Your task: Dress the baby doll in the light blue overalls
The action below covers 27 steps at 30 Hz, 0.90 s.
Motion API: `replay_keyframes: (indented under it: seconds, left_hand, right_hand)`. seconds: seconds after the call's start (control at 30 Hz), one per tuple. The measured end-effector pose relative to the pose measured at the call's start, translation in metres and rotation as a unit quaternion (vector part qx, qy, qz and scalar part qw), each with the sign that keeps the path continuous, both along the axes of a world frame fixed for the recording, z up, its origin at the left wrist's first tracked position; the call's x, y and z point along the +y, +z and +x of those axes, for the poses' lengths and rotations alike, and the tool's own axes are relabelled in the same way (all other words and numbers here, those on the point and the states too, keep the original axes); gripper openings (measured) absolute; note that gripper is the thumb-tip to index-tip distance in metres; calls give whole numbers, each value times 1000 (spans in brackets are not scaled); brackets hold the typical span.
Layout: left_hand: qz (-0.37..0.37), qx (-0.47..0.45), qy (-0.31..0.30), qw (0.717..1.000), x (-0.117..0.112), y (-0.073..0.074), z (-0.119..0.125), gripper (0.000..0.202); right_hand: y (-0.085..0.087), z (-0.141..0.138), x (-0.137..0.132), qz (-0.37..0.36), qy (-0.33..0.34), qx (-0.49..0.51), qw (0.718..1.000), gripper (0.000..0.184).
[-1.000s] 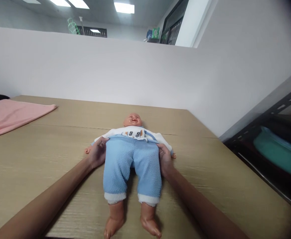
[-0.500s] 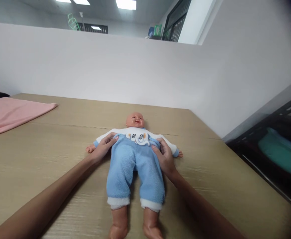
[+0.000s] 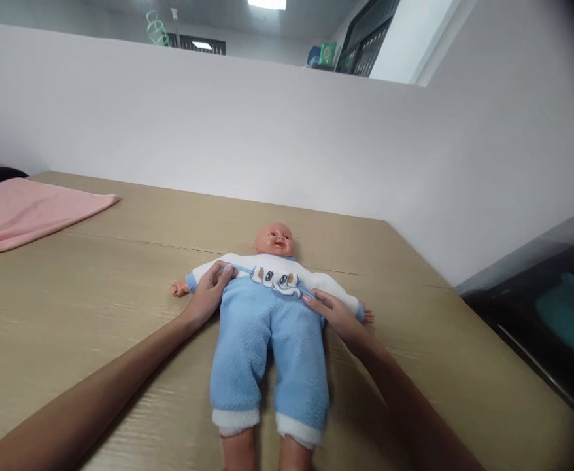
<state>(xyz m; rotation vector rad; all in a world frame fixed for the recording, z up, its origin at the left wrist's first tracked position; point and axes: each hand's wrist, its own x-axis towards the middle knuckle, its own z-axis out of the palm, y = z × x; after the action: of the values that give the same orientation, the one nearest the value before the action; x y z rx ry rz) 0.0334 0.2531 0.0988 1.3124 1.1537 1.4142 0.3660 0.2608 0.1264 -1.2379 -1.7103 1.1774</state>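
A baby doll [image 3: 274, 239] lies on its back on the table, head away from me and arms spread. It wears a white top [image 3: 213, 263] with blue cuffs and light blue fleece pants [image 3: 242, 340] with white hems. An embroidered animal face with two eyes sits at the middle of the waistband. My left hand [image 3: 211, 291] pinches the waistband at the doll's side on my left. On the other side, my right hand [image 3: 333, 311] has its thumb and fingers closed on the waistband edge. Between both hands the waistband is drawn taut.
The wooden table [image 3: 120, 294] has a seam across it. A pink cloth [image 3: 32, 209] lies at the left, beside something black. Behind the table stands a white partition wall [image 3: 218, 131]. At the right is a dark rack holding something teal [image 3: 571, 314].
My right hand has shifted its grip, with the fingers now flatter along the waistband. The waistband looks more stretched on both sides. The view has tilted slightly.
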Motion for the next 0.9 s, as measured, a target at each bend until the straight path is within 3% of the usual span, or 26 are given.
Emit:
replay_keyframes:
  seconds: [0.07,0.17,0.23,0.3,0.4,0.47,0.53,0.6,0.7,0.8,0.9]
  left_hand:
    - [12,-6,4,1000,0,0,0,62]
    - [21,-54,-6,998,-2,0,0,54]
    - [20,-91,-14,996,-3,-1,1,50]
    - [22,-115,-17,993,-4,-1,2,48]
    - [41,-106,-7,994,-7,0,3,45]
    - [64,-82,8,995,-10,0,4,43]
    - [84,-62,24,994,-13,-1,5,39]
    - [105,-43,43,993,-16,-3,6,34]
    - [141,0,60,988,-19,-5,8,31]
    - [140,25,62,988,-21,-3,9,31]
    - [129,23,80,988,-21,-1,9,31]
  right_hand:
    - [-4,-2,-3,12,-28,19,999,47]
    - [-7,-13,-12,94,-137,14,986,46]
    - [3,-25,-17,192,-206,-29,959,39]
    - [23,-41,-17,284,-209,-82,932,26]
    - [65,-73,1,331,-76,-118,933,12]
    - [87,-100,25,320,32,-136,937,10]
    - [98,-130,53,275,161,-187,929,15]
    - [98,-161,82,255,277,-255,891,28]
    - [82,-202,114,231,431,-283,825,37]
    - [63,-226,128,195,463,-241,830,37]
    - [56,-227,130,198,448,-225,842,35]
